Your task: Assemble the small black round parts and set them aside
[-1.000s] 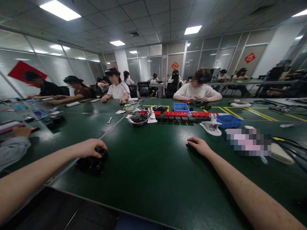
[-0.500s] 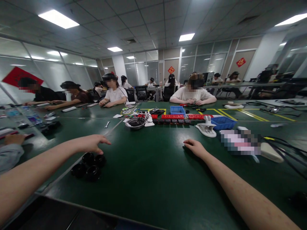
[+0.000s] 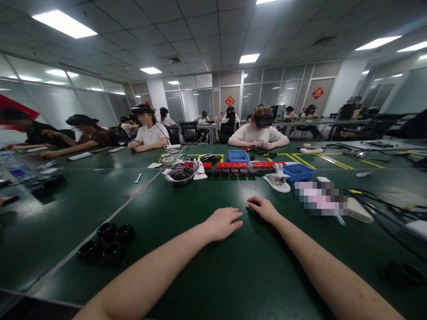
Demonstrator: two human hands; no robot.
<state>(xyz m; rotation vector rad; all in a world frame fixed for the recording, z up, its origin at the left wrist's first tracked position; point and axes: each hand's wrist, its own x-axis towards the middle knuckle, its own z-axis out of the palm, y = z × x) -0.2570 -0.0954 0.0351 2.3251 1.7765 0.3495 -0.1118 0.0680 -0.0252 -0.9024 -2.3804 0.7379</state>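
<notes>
**Both hands empty on the green table, black rings off to the left**

Our left hand point(image 3: 223, 223) lies palm down on the green table point(image 3: 207, 275), fingers loosely spread and holding nothing. Our right hand point(image 3: 263, 208) rests just beside it, also palm down, fingers slightly curled, with nothing in its grasp. The two hands sit close together without touching.

The black rings point(image 3: 106, 244) lie well apart from both hands, far to our left and nearer the table's front edge. We count about four of them, bunched together and touching, each a round, glossy black piece with a hollow middle, lying flat.

Beyond our hands stand a metal bowl point(image 3: 180, 175), a row of red blocks point(image 3: 245, 165), two blue trays point(image 3: 239, 155) and a white clamp point(image 3: 277, 180). Other people sit along the far side.
</notes>
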